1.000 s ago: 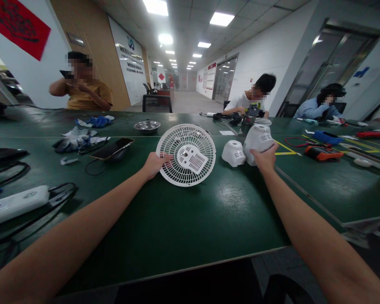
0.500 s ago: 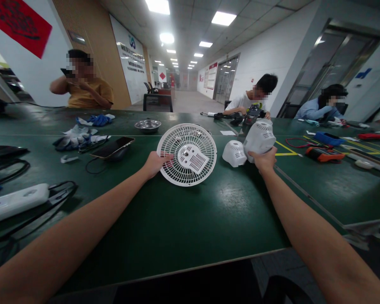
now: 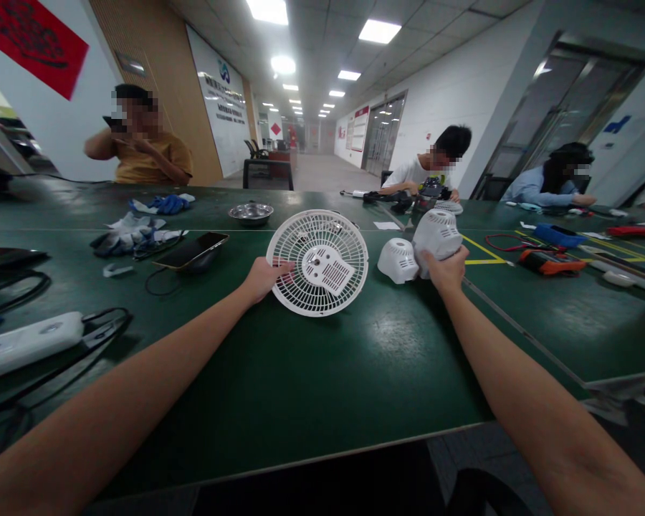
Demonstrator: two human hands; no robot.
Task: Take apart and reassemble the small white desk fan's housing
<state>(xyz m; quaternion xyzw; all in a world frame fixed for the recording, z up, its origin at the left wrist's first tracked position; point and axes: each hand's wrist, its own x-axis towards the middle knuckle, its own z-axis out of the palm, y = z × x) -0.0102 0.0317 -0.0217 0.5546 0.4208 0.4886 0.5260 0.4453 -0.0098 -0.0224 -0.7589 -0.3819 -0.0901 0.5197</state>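
Currently, left hand [image 3: 261, 279]: partly closed, thumb and fingers pinching left rim of white fan grille [image 3: 318, 263].
Right hand [image 3: 447, 271]: curled part-open round the lower right side of large vented housing [image 3: 438, 235], holding it.
Grille pose: tilted up, face toward camera, between the hands; unchanged from earlier frame. Contact of lower rim with table: can't tell.
Large housing change: tipped back and a bit lower than half a second ago; slotted white disc [image 3: 450, 207] now shows behind it, was hidden.
Small vented housing [image 3: 398, 261]: just left of the large one, on table, same spot.
Person at far right [image 3: 548, 179]: hand was up at face, now forward over table.
Grille material: looks like white plastic, thin radial ribs crossed by rings, solid slotted plate in centre.
Housing material: white, plastic-looking, rounded, slots near top.
Table [image 3: 327, 401]: dark green, smooth, slightly glossy.
Metal bowl [image 3: 250, 213]: shiny, shallow, round, beyond the grille to the left.
Phone [image 3: 196, 249]: dark, flat, tilted on a black object, left of left hand.
Gloves [image 3: 170, 205]: blue and white, crumpled fabric, past the phone.
Right side of table: orange-and-black meter [image 3: 552, 262], blue pouch [image 3: 557, 233], yellow tape [image 3: 484, 261].
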